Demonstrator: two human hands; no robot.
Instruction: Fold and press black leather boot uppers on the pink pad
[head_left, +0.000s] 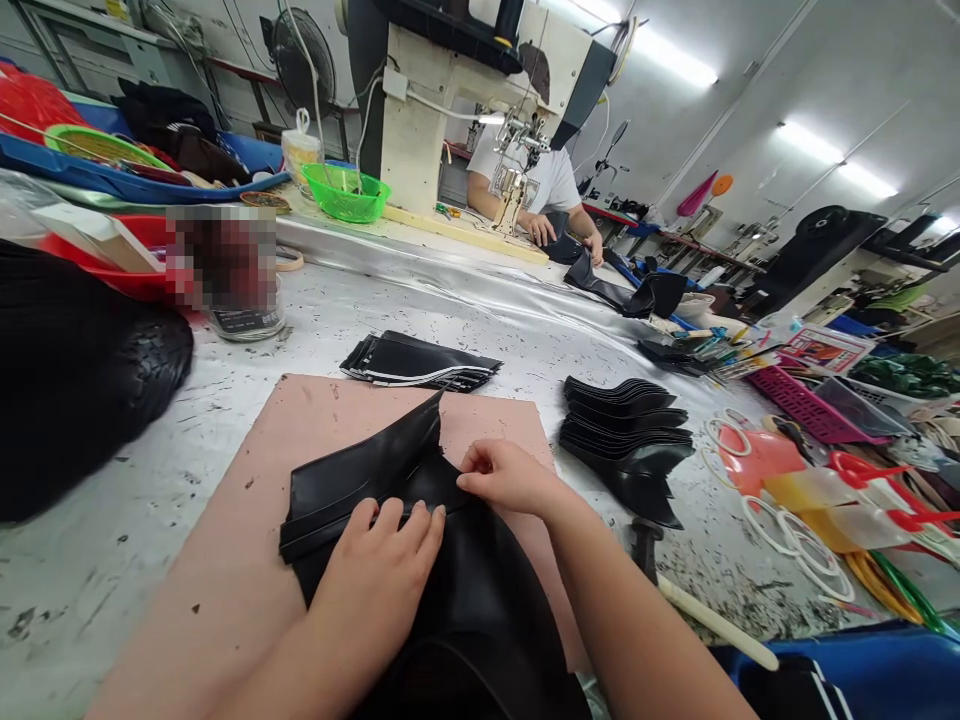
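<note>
A black leather piece (495, 590), looking like part of a boot upper, lies over a pinkish board (225, 560). Its upper flap rises to a point near the middle. My left hand (382, 570) rests on the leather, fingers laid across a folded seam and pressing down. With thumb and forefinger together, my right hand (510, 475) pinches the leather's edge just right of that flap. The lower part of the leather runs out of view toward me.
Flat black pieces (420, 360) lie behind the board; stacked curved black pieces (626, 440) sit right of it. A hammer (712, 620) lies near my right forearm. Glue bottles (847, 500) stand at far right, a black bag (82, 380) at left. Beyond, a person works at a sewing machine (412, 130).
</note>
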